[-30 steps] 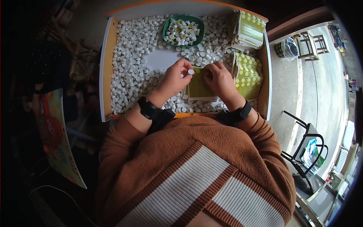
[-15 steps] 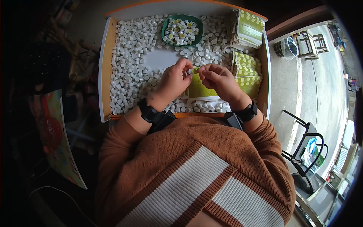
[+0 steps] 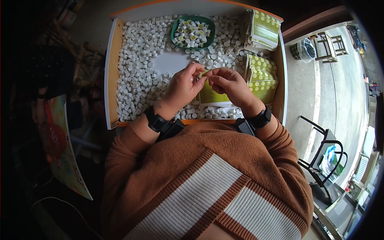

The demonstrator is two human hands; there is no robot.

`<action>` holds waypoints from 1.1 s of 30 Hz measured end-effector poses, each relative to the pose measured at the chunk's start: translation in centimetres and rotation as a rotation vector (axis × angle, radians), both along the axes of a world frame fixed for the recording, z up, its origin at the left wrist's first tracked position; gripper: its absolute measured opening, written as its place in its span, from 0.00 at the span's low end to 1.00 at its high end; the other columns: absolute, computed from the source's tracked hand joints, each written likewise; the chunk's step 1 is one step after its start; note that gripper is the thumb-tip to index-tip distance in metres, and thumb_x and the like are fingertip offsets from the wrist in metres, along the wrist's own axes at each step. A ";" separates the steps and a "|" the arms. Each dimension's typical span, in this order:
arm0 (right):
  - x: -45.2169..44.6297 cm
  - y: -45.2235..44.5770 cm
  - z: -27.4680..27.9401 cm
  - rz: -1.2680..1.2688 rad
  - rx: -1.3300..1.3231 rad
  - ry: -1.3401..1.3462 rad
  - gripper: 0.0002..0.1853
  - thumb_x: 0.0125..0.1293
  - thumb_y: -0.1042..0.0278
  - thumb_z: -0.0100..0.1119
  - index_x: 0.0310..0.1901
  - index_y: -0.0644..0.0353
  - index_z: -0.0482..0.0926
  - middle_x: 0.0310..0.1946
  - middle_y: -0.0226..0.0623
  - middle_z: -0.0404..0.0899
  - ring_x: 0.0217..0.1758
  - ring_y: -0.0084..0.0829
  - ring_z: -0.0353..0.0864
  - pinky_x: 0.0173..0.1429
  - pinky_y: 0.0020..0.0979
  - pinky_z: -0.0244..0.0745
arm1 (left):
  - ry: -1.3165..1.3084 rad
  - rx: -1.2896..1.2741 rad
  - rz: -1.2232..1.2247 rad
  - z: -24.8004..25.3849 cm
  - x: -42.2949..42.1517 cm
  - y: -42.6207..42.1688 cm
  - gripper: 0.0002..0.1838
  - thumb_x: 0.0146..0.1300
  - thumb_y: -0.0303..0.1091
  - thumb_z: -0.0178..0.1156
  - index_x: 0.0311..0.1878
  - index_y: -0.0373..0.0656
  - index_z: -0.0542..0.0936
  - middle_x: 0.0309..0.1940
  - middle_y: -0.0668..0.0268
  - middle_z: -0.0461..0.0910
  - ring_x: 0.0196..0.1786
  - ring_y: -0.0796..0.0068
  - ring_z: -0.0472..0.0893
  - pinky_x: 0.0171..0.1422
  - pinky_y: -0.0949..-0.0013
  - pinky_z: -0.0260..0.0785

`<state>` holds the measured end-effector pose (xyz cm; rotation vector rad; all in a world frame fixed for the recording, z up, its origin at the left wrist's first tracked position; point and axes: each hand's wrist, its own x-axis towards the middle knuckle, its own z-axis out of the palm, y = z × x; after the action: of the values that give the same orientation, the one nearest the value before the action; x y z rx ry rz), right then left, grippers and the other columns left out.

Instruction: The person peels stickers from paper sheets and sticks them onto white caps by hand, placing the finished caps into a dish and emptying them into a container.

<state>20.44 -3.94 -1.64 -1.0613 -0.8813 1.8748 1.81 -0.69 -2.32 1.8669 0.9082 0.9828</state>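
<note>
My left hand is closed, thumb and fingers pinching a small white cap, mostly hidden by the fingertips. A small yellow-green sticker shows at the cap's top. My right hand is closed too, its thumb and forefinger pinched at the sticker's edge and meeting the left fingertips. Below both hands lies a green sticker sheet, partly covered by the right hand. Loose white caps spread around them in a shallow tray.
A green bowl at the back holds caps with yellow-green tops. Stacks of dotted green sheets and more sheets line the tray's right side. The tray's wooden wall rises at left. Another person's arm shows at far left.
The yellow-green sticker has moved left onto the cap, and my right fingertips have come closer to my left ones. The sheet and bowl stay in place.
</note>
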 end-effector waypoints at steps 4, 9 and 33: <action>-0.2 0.1 -1.6 -0.096 0.260 -0.382 0.10 0.67 0.71 0.56 0.48 0.65 0.75 0.32 0.25 0.75 0.30 0.16 0.69 0.35 0.19 0.67 | 0.032 -0.126 0.009 -0.7 -0.3 1.4 0.09 0.57 0.21 0.57 0.42 0.39 0.75 0.28 0.61 0.80 0.31 0.65 0.82 0.37 0.68 0.73; 0.4 0.1 -3.8 -0.121 0.347 -0.571 0.12 0.65 0.72 0.58 0.48 0.66 0.74 0.30 0.28 0.76 0.31 0.18 0.72 0.38 0.22 0.70 | 0.197 -0.080 0.053 -0.1 1.0 9.4 0.08 0.60 0.26 0.58 0.43 0.37 0.76 0.28 0.66 0.78 0.31 0.76 0.77 0.39 0.73 0.70; 0.1 -0.9 -4.3 -0.159 0.542 -0.730 0.11 0.60 0.72 0.60 0.43 0.64 0.75 0.28 0.39 0.79 0.30 0.30 0.79 0.38 0.28 0.74 | 0.515 -0.565 0.321 -2.2 -1.7 16.3 0.11 0.63 0.31 0.56 0.41 0.31 0.76 0.25 0.54 0.81 0.17 0.68 0.80 0.21 0.66 0.72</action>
<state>20.52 -4.86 -5.99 -1.4144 -1.5493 0.9962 0.10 15.63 -4.54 1.5177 1.6371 0.3410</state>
